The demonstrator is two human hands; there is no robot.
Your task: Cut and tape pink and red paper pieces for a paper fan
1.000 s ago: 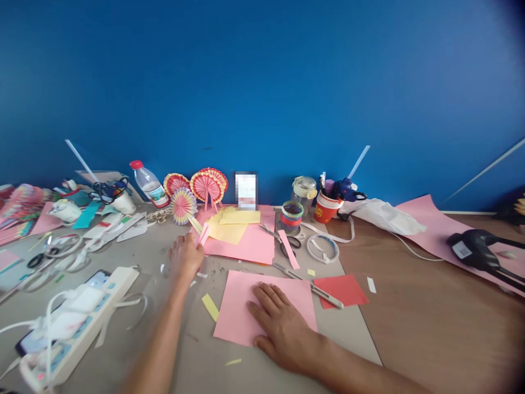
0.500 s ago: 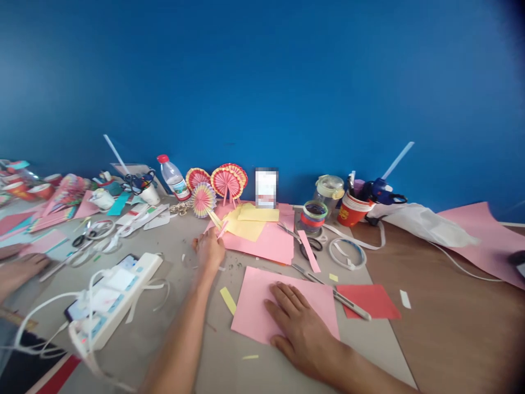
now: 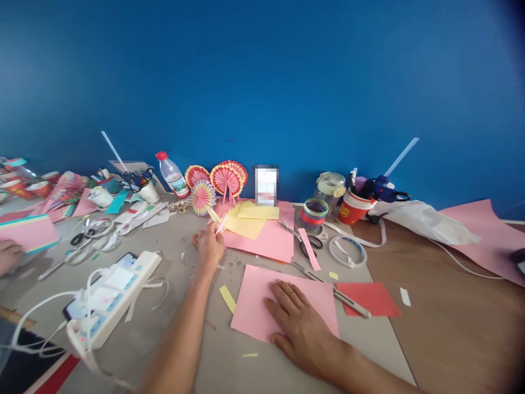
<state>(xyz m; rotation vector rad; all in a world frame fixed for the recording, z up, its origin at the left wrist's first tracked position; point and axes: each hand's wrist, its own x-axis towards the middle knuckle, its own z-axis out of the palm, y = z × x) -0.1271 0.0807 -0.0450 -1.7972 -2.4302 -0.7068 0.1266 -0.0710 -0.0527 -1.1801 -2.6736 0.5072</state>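
My left hand (image 3: 210, 245) is stretched forward over the grey mat, fingers pinched on a narrow pink paper strip (image 3: 222, 223) whose far end points toward a small striped paper fan (image 3: 202, 197). My right hand (image 3: 301, 327) lies flat, fingers spread, on a pink paper sheet (image 3: 262, 293) near me. A bigger pink sheet (image 3: 270, 241) with yellow sheets (image 3: 246, 221) on it lies just past my left hand.
Scissors (image 3: 301, 241), a utility knife (image 3: 340, 295), a red paper square (image 3: 371, 300), tape rolls (image 3: 314, 213) and a red cup of tools (image 3: 353, 205) sit to the right. A white power strip (image 3: 110, 293) with cables lies at left. Another person's hand (image 3: 8, 254) holds pink paper at far left.
The view swung left at first, then held. My left hand stays forward on the pink strip. At far left the other person's hand lifted a pink sheet. My right hand has not moved.
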